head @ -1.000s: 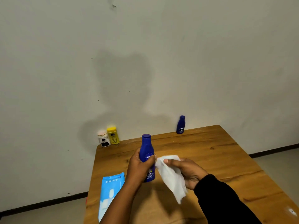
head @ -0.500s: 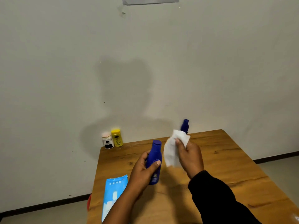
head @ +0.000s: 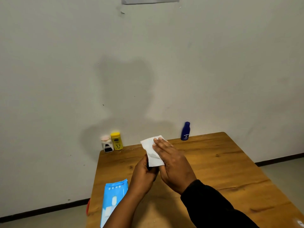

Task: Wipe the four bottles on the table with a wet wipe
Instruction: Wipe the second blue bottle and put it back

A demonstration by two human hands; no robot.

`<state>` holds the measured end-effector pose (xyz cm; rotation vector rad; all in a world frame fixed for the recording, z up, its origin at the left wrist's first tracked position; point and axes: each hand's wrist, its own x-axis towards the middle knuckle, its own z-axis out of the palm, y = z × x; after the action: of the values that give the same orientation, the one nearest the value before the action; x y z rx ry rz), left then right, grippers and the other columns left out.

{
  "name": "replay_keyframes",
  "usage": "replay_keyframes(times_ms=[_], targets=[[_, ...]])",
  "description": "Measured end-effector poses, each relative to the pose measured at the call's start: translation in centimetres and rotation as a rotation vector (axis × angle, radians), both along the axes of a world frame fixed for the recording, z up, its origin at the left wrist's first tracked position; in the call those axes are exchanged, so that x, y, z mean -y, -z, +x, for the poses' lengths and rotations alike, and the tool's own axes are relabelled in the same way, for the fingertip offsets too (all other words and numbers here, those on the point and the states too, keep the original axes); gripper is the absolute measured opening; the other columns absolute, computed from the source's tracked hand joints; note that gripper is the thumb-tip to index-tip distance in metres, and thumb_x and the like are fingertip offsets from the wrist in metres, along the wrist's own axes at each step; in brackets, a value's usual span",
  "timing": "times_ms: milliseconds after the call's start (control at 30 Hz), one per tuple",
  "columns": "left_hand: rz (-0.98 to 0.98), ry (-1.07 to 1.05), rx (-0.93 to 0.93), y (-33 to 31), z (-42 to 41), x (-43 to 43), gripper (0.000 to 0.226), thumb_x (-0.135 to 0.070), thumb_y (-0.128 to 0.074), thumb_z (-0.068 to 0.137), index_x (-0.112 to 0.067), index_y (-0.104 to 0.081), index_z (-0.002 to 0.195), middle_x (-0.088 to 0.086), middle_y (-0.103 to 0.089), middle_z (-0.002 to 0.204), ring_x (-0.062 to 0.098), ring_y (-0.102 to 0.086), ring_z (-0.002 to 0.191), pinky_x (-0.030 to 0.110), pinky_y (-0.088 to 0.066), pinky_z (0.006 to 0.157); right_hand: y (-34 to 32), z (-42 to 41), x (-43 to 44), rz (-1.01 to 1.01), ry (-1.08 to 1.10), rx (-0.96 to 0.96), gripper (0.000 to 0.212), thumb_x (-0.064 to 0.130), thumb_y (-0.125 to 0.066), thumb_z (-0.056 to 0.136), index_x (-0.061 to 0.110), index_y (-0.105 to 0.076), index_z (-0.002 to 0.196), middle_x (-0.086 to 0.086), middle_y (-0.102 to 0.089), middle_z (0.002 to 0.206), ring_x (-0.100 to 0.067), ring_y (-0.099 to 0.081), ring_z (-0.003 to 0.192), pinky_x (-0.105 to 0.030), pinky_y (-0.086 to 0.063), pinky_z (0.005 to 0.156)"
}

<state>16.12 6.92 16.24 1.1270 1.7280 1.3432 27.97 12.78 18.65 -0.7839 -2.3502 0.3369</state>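
Three standing bottles point(head: 185, 131) point(head: 116, 141) point(head: 107, 143), one wipe point(head: 152, 152), one wipes pack point(head: 113, 199), two hands point(head: 143, 176) point(head: 174, 167)

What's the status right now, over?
Left hand grips a mostly hidden bottle. Right hand presses white wet wipe over it. Nothing in the way.

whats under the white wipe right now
The wet wipe is pressed by the right hand over something the left hand grips. Only a dark sliver shows below its edge; the wipe and both hands cover the rest.
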Motion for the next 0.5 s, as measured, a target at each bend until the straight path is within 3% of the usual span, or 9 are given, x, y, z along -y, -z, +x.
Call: replay_keyframes(times_ms=[133,267,367,433,500], targets=[[-0.007,0.069,-0.003,-0.1,0.4,0.2,0.040,-0.018,-0.066,0.089,-0.038,-0.054,0.121,-0.017,-0.066,0.108,0.011,-0.063,0.102,0.015,-0.050,0.079,-0.1,0.6,-1.9,-0.212,0.061,-0.133,0.047,0.013,-0.042,0.092,0.015,-0.051,0.138,-0.001,-0.055,0.140,-0.012,-0.049,0.130,-0.033,-0.040,0.111],[-0.070,0.083,0.156,-0.6,0.7,0.0,0.037,-0.031,-0.067,0.088,-0.037,-0.055,0.123,-0.008,-0.070,0.109,0.014,-0.070,0.094,0.026,-0.058,0.078,-0.7,0.6,-1.8,-0.363,0.055,-0.371,0.040,0.022,-0.045,0.094,0.016,-0.059,0.131,0.000,-0.067,0.123,-0.007,-0.061,0.112,-0.028,-0.052,0.095],[-0.107,0.044,0.296,-1.4,0.6,-0.4,0.039,-0.037,-0.067,0.086,-0.031,-0.055,0.123,0.006,-0.073,0.101,0.025,-0.073,0.082,0.035,-0.060,0.071,-0.6,0.8,-1.7,-0.404,0.075,-0.452,0.045,0.025,-0.043,0.092,0.012,-0.057,0.133,0.002,-0.064,0.128,-0.004,-0.059,0.116,-0.020,-0.050,0.096],[-0.100,0.054,0.435,-1.8,0.5,-0.6,0.037,-0.034,-0.066,0.088,-0.029,-0.053,0.122,0.016,-0.072,0.100,0.034,-0.072,0.080,0.047,-0.059,0.075,-0.2,0.7,-1.7,-0.374,0.077,-0.454,0.045,0.021,-0.044,0.092,0.013,-0.054,0.135,0.002,-0.063,0.128,-0.004,-0.058,0.116,-0.018,-0.050,0.094],[-0.065,0.053,0.563,-2.3,0.6,-0.6,0.032,-0.027,-0.064,0.091,-0.026,-0.053,0.121,0.020,-0.070,0.100,0.039,-0.070,0.079,0.050,-0.058,0.074,0.2,0.8,-2.1,-0.386,0.160,-0.537,0.037,0.018,-0.047,0.095,0.014,-0.059,0.130,-0.001,-0.067,0.117,-0.010,-0.062,0.106,-0.013,-0.053,0.081]])
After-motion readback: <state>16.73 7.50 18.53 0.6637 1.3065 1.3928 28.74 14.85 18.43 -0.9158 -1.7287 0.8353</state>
